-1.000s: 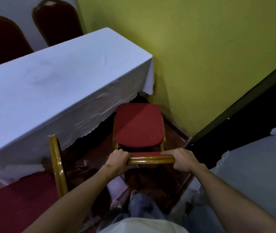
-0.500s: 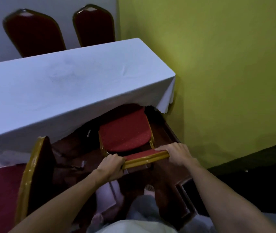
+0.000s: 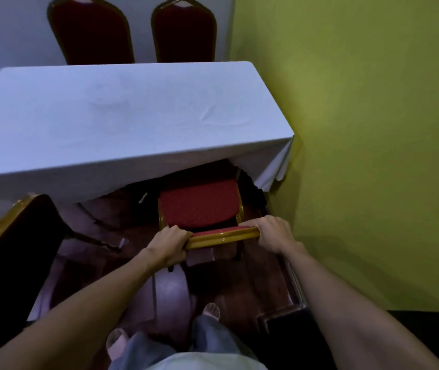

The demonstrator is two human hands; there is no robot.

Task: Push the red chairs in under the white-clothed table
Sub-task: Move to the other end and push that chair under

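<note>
A red chair (image 3: pixel 199 204) with a gold frame stands in front of me, the front part of its seat under the hanging edge of the white-clothed table (image 3: pixel 122 121). My left hand (image 3: pixel 169 243) grips the left end of its gold backrest top. My right hand (image 3: pixel 270 235) grips the right end. A second red chair (image 3: pixel 15 252) stands at my lower left, its back towards me, away from both hands.
Two more red chairs (image 3: pixel 92 30) (image 3: pixel 183 29) stand at the table's far side against a white wall. A green wall (image 3: pixel 373 129) runs close along the right. My feet (image 3: pixel 211 311) are on the dark wooden floor, with a step edge (image 3: pixel 282 313) at right.
The chair has slid forward, its seat going further under the tablecloth. I have stepped in behind it and the view has turned to face the table squarely. Both hands keep their grip.
</note>
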